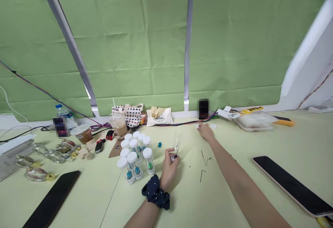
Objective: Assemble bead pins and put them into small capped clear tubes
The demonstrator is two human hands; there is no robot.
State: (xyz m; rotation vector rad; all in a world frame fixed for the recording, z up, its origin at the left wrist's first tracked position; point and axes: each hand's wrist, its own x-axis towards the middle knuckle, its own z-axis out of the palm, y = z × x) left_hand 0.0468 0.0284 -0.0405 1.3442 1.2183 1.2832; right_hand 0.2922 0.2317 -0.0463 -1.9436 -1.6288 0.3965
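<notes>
My left hand (pixel 170 165), with a dark dotted scrunchie (pixel 156 191) at the wrist, is closed around the lower end of a clear tube (pixel 177 143). The tube stands roughly upright, leaning slightly, and something thin and dark shows inside it. Farther off, my right hand (pixel 206 132) reaches across the table, its fingers bent together over a small white piece that is mostly hidden. Just right of these fingers lies a white cap (pixel 213 126). Several white-capped clear tubes (pixel 148 160) with blue or green pieces inside stand grouped left of my left hand.
A small blue piece (pixel 159 145) lies behind the tubes. Bent metal rods (pixel 203 175) rest between my arms. Phones lie at left (pixel 53 200) and right (pixel 291 184). Drink cup (pixel 119 125), pouch (pixel 159 117), cables and a clear plastic box (pixel 256 121) line the back.
</notes>
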